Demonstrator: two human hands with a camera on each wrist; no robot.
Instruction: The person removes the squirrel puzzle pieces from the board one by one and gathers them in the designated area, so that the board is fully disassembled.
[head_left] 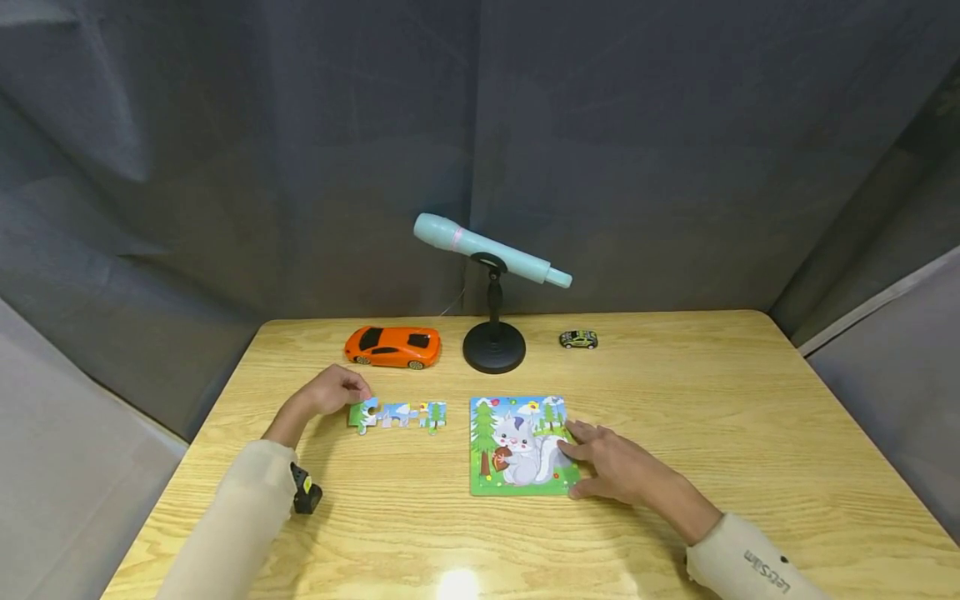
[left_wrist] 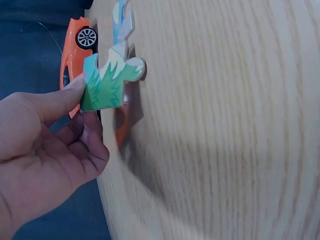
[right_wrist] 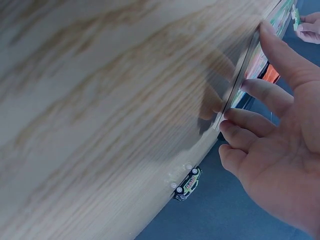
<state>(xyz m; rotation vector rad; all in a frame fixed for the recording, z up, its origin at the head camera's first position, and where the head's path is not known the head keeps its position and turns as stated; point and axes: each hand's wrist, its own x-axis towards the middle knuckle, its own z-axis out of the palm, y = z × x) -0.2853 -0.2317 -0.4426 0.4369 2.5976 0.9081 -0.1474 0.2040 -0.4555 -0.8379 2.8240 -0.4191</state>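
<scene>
My left hand [head_left: 333, 390] pinches a green-and-blue puzzle piece [head_left: 363, 414] between thumb and fingers at the left end of a short row of joined pieces [head_left: 411, 414]; the left wrist view shows the same puzzle piece [left_wrist: 107, 82] held by its edge, with my left hand [left_wrist: 47, 135] below it. A squirrel puzzle board [head_left: 519, 446] lies right of that row. My right hand [head_left: 611, 462] rests with straight fingers on the board's right edge. In the right wrist view the fingertips [right_wrist: 235, 116] touch the thin puzzle board [right_wrist: 245, 75] from the side.
An orange toy car [head_left: 392, 347] stands behind my left hand. A pale blue microphone [head_left: 491, 251] on a black round stand [head_left: 493, 346] is at the back centre, a small green toy car [head_left: 578, 339] to its right. Grey curtains surround the wooden table [head_left: 750, 433].
</scene>
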